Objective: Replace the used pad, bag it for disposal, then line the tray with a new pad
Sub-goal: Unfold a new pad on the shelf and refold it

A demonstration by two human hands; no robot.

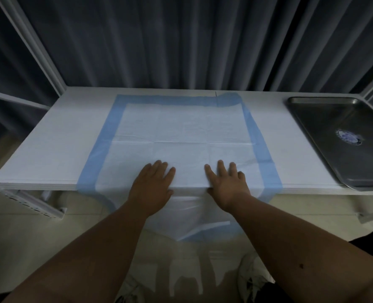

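A white pad with a blue border (pixel 181 130) lies spread out on the white table (pixel 54 145); its near part hangs over the table's front edge. My left hand (pixel 152 184) rests flat on the pad's near edge, fingers apart. My right hand (pixel 227 182) lies flat beside it, to the right, with the thumb hooked over the edge. Neither hand holds anything. A bare metal tray (pixel 325 136) with a round blue sticker (pixel 349 136) sits at the table's right end. A clear plastic bag (pixel 194 267) hangs below the pad in front of my legs.
Dark curtains (pixel 181 40) hang behind the table. White metal frame bars (pixel 28 38) run at the back left and right. A white rail (pixel 26 200) juts out at the lower left. The pale floor and my shoes (pixel 251 278) show under the table.
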